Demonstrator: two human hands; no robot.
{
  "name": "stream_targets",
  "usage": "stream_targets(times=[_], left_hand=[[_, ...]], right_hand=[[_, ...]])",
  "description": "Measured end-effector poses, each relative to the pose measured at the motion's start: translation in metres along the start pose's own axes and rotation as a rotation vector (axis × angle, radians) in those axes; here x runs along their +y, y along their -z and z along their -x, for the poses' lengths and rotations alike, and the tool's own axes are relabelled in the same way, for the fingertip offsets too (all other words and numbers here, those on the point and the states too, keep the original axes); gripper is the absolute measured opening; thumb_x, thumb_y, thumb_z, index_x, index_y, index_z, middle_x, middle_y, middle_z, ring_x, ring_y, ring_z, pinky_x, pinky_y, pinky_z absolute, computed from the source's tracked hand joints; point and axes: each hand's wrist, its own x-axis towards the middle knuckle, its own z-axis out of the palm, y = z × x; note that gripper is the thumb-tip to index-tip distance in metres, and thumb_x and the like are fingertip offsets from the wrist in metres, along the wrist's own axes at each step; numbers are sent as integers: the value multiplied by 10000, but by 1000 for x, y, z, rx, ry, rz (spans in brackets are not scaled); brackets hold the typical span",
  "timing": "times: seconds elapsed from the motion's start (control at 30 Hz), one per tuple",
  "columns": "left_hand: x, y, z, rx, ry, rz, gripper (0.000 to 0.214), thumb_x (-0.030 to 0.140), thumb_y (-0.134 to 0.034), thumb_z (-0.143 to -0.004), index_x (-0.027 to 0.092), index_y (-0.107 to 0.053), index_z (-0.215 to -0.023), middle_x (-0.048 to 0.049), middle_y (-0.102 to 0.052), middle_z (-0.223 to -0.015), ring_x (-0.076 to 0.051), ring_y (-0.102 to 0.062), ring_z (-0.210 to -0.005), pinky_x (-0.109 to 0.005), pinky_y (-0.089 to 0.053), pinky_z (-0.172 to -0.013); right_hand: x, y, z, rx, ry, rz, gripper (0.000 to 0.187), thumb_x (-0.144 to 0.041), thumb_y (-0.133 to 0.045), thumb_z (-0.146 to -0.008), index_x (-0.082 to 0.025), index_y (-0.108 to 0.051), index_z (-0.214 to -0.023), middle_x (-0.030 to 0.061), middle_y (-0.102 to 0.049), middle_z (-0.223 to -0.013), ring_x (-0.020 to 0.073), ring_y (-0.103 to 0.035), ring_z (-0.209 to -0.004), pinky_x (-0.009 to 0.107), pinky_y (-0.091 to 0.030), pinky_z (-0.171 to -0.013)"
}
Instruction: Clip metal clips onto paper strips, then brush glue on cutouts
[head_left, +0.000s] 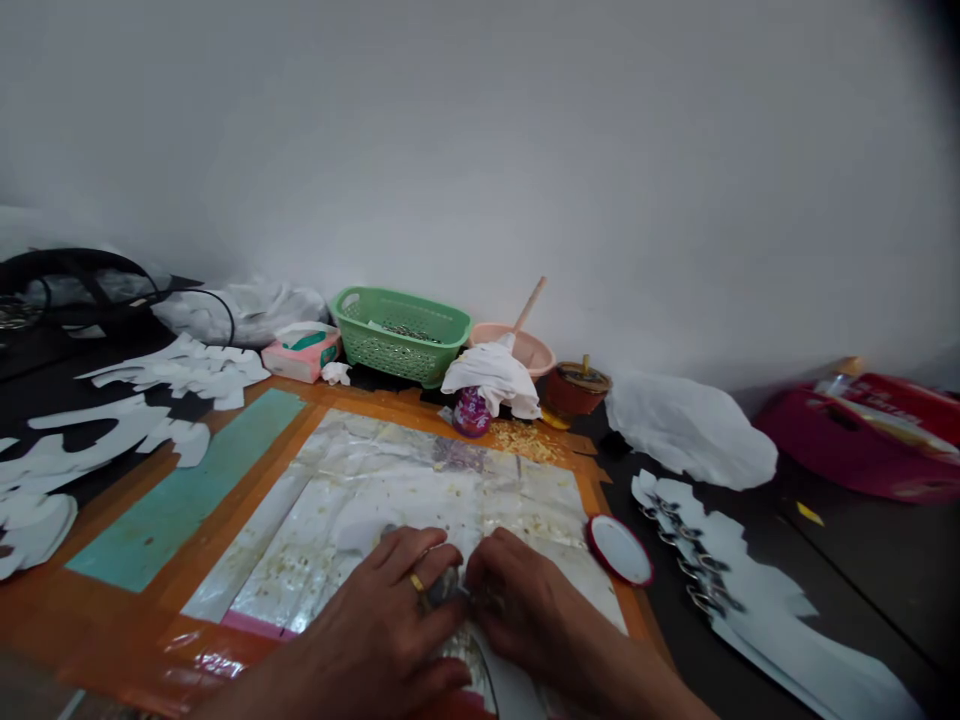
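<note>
My left hand (405, 600), with a gold ring on one finger, is closed with its fingers bent over a small greyish thing (448, 585). Close beside it, my right hand (521, 600) is closed in a pinch at the same spot. Its fingertips are mostly hidden, so what they grip cannot be made out. A white flat piece (510, 685) shows below and between the hands. Both hands are low over the middle of a stained, plastic-covered work sheet (360, 490).
Behind stand a green basket (401, 335) of small metal parts, a pink bowl (532, 350), a purple jar (471, 412) under a white cloth (495, 375) and a brown pot (574, 390). White cut pieces (112, 435) lie left; others with metal rings (705, 560) lie right, near a round lid (621, 550).
</note>
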Motion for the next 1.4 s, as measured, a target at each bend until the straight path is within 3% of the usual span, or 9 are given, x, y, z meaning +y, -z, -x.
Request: stream_targets(times=[0.3,0.4,0.5,0.6,0.7,0.8,0.97,1.2,1.4], left_hand=[[-8,-1,7,226,99,211,367,247,-601,-937,269,-578,-1302,-106,-449,-1457,-305,-385,-1362,-500,-418,-1115],[-8,0,6,374,352,322,421,266,-561,-957,294,-504,-1373,-105,-428,-1453,-292,-428,-1322,-472,-441,-1067],[0,-7,-2,594,709,573,366,368,-613,-936,282,-513,-1278,-73,-565,-1224,-232,-566,-1064,-379,-484,-931],[9,-16,-20,687,951,937,457,439,-737,-824,253,-519,-1180,-20,-607,-986,-189,-578,-871,-329,-476,-827],[16,-22,-43,647,1016,1245,651,392,-859,-642,236,-501,-1163,1,-623,-882,-188,-589,-813,-302,-469,-740],[17,-20,-65,530,1051,1337,805,248,-874,-558,232,-469,-1254,71,-567,-701,-153,-545,-684,-246,-408,-634],[11,-10,-81,401,998,1286,845,188,-823,-583,173,-471,-1351,126,-442,-547,-113,-404,-553,-221,-281,-546],[-5,-9,-84,385,987,1279,915,273,-878,-581,149,-515,-1411,114,-403,-570,-93,-361,-553,-214,-278,-560],[-13,-16,-79,400,1032,1306,1004,406,-926,-576,163,-503,-1454,104,-409,-576,-90,-379,-553,-211,-307,-560]], right_hand=[[-16,6,-9,148,-189,-651,193,-97,-574,-659,-213,-479,-781,-22,-573,-774,135,-510,-708,256,-411,-648],[-16,12,-16,263,-199,-836,214,-124,-618,-633,-215,-458,-742,-31,-554,-761,120,-481,-684,235,-381,-608],[-13,16,-22,381,-257,-973,243,-156,-681,-621,-211,-469,-727,-35,-556,-757,105,-454,-646,220,-342,-563],[-12,19,-27,467,-286,-1079,285,-168,-742,-598,-209,-484,-712,-48,-557,-729,95,-442,-617,213,-330,-549],[-13,18,-31,535,-268,-1161,306,-169,-785,-573,-203,-505,-693,-48,-581,-711,101,-472,-628,213,-359,-574],[-11,14,-34,590,-262,-1245,301,-143,-787,-555,-197,-516,-674,-43,-601,-697,107,-493,-635,213,-379,-589],[-1,4,-35,556,-234,-1431,336,-143,-847,-584,-193,-530,-683,-57,-582,-648,90,-472,-566,209,-358,-554],[7,-8,-38,493,-158,-1722,376,-237,-956,-614,-182,-610,-752,-19,-672,-729,108,-598,-639,229,-420,-641],[10,-16,-38,549,-182,-1682,369,-298,-961,-636,-178,-638,-770,4,-696,-806,117,-615,-689,239,-430,-664]])
